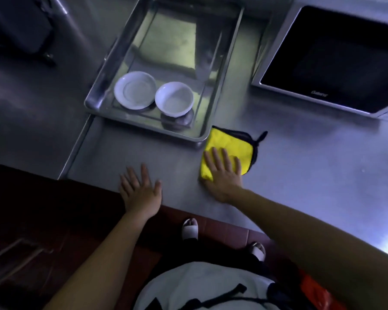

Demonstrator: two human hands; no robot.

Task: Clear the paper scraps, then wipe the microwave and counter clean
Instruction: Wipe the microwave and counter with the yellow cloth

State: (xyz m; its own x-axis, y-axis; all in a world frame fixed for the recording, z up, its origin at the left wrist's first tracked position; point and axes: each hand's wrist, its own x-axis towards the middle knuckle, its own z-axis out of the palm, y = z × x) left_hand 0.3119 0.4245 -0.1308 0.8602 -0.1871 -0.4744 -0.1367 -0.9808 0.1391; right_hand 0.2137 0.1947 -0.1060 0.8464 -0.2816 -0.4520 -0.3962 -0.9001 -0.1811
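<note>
A yellow cloth (230,144) with a black edge and hanging loop lies flat on the steel counter (300,166), just right of the tray's near corner. My right hand (224,175) presses down on its near half, fingers spread and flat. My left hand (141,191) rests palm down on the bare counter near the front edge, fingers apart, holding nothing. The microwave (336,57) stands at the back right, its dark door facing me. I see no paper scraps.
A steel tray (99,95) sits at the back middle and holds a white plate (134,90) and a white bowl (174,99). A dark appliance (18,25) is at the far left. Red floor tiles and my sandalled feet show below the counter edge.
</note>
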